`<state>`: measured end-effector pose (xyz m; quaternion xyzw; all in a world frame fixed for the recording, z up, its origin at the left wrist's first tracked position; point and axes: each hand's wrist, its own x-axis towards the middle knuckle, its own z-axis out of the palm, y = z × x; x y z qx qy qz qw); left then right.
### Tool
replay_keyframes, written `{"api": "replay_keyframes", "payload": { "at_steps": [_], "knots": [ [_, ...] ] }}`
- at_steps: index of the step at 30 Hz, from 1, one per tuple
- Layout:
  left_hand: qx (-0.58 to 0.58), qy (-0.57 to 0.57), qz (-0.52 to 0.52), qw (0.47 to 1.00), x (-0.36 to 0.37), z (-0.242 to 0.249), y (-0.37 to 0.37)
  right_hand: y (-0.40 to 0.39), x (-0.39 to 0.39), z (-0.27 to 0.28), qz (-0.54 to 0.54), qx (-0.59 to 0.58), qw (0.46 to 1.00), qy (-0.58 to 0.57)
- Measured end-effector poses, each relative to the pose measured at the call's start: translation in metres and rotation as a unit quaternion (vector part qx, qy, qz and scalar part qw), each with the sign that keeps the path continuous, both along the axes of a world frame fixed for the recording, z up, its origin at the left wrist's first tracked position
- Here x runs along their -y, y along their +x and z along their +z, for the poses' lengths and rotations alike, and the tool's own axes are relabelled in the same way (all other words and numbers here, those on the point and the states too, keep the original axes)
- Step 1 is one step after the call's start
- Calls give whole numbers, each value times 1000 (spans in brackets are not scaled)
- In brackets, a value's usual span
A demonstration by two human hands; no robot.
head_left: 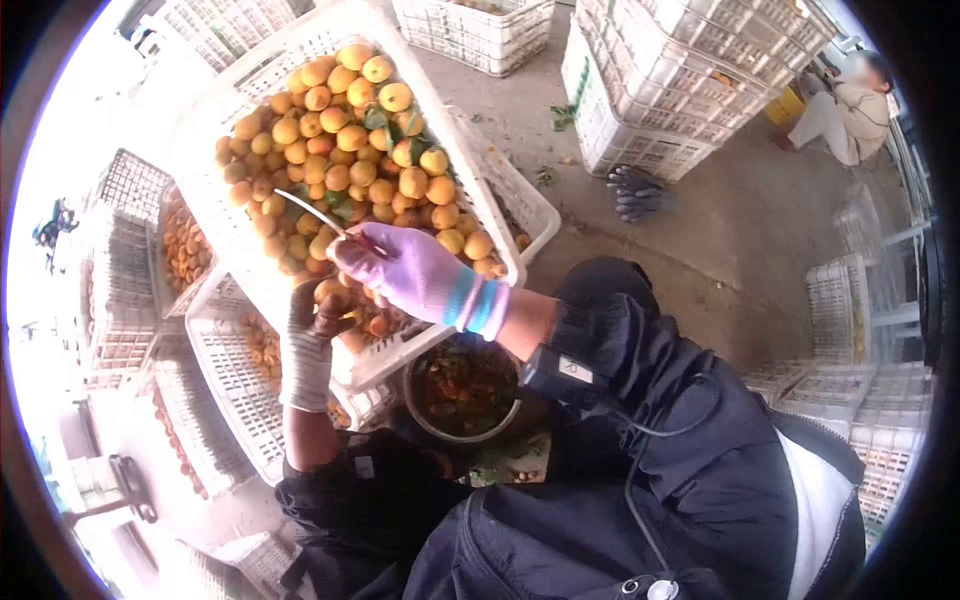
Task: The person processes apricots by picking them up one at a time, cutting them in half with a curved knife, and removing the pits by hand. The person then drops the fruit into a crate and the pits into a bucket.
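Observation:
In a dark-palmed glove with a striped white cuff, my left hand (312, 325) is closed around an apricot (328, 290) at the near end of a white plastic crate (495, 222). My right hand (408, 272), gloved in purple with blue bands at the wrist, grips a thin, pale, slightly curved knife (312, 208). A bit of its red handle shows at the fingers, and the blade points up and left over the fruit. Many orange-yellow apricots (345, 130) and a few green leaves (376, 118) fill the crate.
Below the crate stands a round metal-rimmed bucket (465, 437) of dark scraps. A lower crate (235, 385) with apricots is at left. Stacked white crates (665, 90) rise at upper right, near dark gloves (637, 193) on the floor. Another person (850, 110) sits far right.

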<state>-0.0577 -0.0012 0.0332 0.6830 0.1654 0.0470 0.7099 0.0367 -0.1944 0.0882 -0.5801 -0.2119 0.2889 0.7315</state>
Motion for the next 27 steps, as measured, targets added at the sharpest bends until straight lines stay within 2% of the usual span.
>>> {"api": "replay_keyframes", "payload": {
  "at_steps": [1, 3, 5, 9, 13, 15, 17, 19, 27],
  "knots": [
    [30, -32, 8, 999, 1, 11, -5, -2, -5, 0, 3, 18, 1000, 20],
    [63, -37, 21, 997, 4, 28, -14, -9, -7, 3, -5, 49, 999, -16],
    [77, -64, 46, 994, 7, 44, -19, -5, -13, -18, 22, 90, 995, -28],
    [116, -107, 65, 985, 5, 50, -19, -13, -16, -5, 56, 139, 981, -122],
    [113, -121, 60, 984, 2, 56, -22, -25, -33, -10, 20, 141, 987, -77],
    [110, -126, 72, 983, 0, 55, -23, -29, -35, -7, 16, 226, 970, -93],
    [121, -123, 78, 982, -1, 57, -25, -32, -38, -10, 24, 228, 970, -80],
    [132, -120, 82, 981, -4, 55, -27, -35, -38, -6, 26, 293, 950, -106],
    [123, -99, 79, 984, -7, 54, -32, -38, -37, -5, 38, 271, 953, -132]
  ]
}}
